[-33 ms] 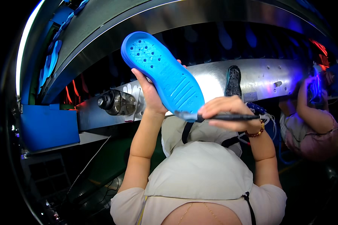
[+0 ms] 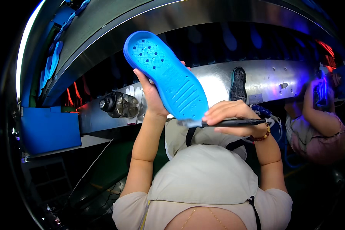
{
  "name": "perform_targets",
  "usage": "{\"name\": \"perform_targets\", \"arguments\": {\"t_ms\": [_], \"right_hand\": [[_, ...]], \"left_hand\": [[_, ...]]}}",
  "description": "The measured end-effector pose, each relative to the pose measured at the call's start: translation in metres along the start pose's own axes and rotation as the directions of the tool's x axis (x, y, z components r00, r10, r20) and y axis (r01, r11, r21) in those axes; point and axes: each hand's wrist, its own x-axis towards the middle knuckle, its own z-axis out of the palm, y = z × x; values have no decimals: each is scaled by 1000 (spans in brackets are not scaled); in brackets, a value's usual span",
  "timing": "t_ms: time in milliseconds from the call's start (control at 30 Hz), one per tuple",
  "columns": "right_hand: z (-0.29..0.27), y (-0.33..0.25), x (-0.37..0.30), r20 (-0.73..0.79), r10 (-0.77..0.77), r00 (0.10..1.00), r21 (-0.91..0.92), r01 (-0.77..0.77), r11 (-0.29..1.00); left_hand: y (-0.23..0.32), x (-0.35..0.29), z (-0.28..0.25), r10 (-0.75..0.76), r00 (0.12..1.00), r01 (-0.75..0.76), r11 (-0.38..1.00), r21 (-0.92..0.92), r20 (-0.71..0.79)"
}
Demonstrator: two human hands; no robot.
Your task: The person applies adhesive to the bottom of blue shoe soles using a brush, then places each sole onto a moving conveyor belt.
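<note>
Blue sole (image 2: 166, 82) — metal bench (image 2: 214, 84), dim room (image 2: 107, 166)

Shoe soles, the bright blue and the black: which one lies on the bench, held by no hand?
The black sole: it lies on the metal bench, whereas the bright blue sole is held in the left hand.

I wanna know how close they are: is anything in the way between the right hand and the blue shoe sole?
Nothing visible is. The right hand is close by the near end of the blue shoe sole, with only its own black-handled tool along that edge; I can't tell whether they touch.
</note>
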Motion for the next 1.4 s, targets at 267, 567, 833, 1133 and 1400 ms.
{"name": "perform_targets", "arguments": {"t_ms": [267, 567, 833, 1133, 1400], "right_hand": [[24, 12, 3, -407, 383, 829, 707, 21, 707], [35, -5, 6, -501, 168, 849, 141, -111, 984], [9, -5, 19, -409, -4, 912, -63, -24, 998], [12, -22, 24, -70, -47, 996, -201, 32, 979], [-11, -18, 19, 122, 45, 991, -261, -12, 965]], "left_hand": [[-3, -6, 13, 1, 995, -4, 1000, -31, -100], [-21, -15, 6, 34, 998, -35, 999, -12, -47], [-12, -10, 2, 39, 999, -35, 986, -161, 23], [-1, -3, 4, -126, 991, 132, 970, -204, 42], [10, -6, 17, -539, 842, 531, 827, 184, -3]]}}
